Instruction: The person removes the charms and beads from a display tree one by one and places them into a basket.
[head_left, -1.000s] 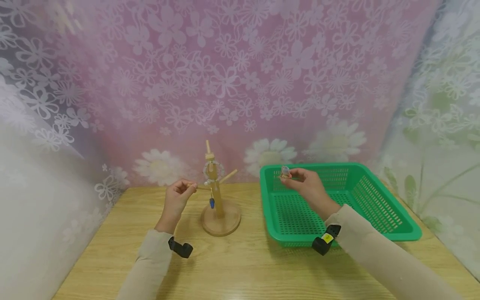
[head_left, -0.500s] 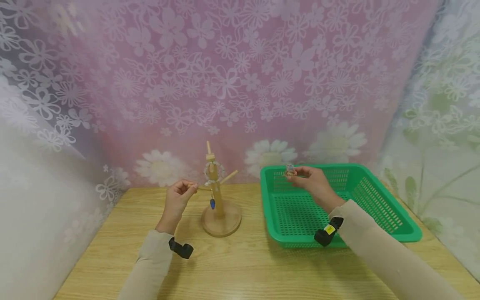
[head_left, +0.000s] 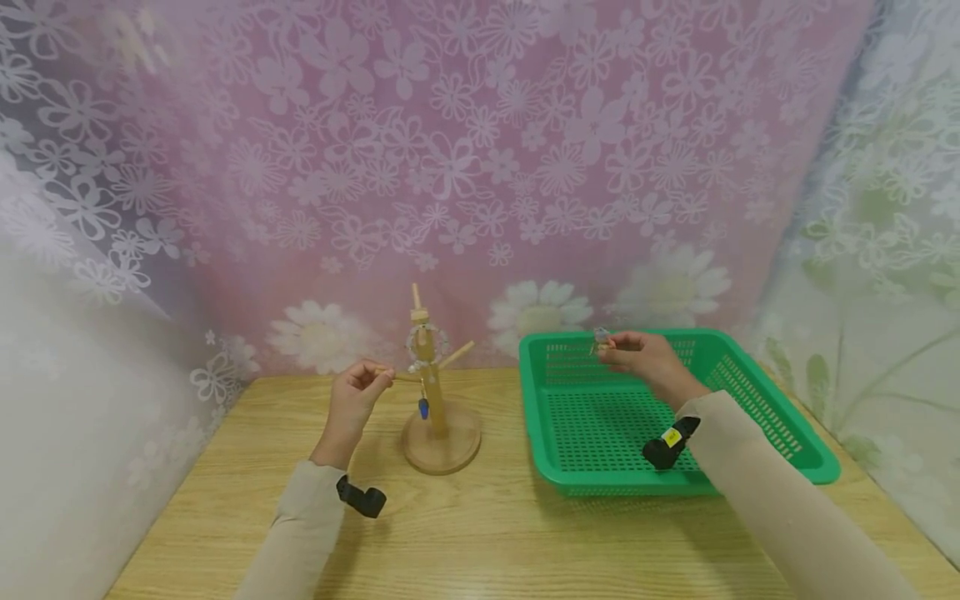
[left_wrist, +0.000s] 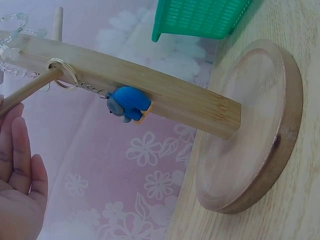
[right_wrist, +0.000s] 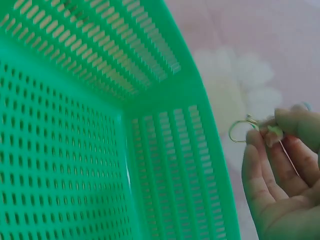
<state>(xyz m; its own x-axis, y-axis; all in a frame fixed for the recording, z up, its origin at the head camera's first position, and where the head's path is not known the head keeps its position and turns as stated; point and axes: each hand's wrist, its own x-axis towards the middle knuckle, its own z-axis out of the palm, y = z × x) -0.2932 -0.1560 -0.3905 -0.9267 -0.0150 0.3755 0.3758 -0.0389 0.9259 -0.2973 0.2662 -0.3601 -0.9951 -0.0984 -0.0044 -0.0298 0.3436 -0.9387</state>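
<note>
The left hand (head_left: 356, 400) pinches the tip of a wooden peg (left_wrist: 30, 93) on the jewelry stand (head_left: 437, 404), maybe to keep it from wobbling. A metal ring (left_wrist: 73, 75) goes around that peg, close to the post, so the blue animal keychain (left_wrist: 130, 102) hangs free below. Clear beads (head_left: 444, 340) loop around higher up. The stand's wide round base (head_left: 456, 450) sits flat on the worktop (head_left: 465, 542), which should help it not tip.

The right hand (head_left: 648, 362) pinches a small charm keychain (right_wrist: 274, 136) up near the far rim of the green basket (head_left: 529, 400). Its wire loop (right_wrist: 231, 132) sticks out past the fingers, so the loop is not covered.
</note>
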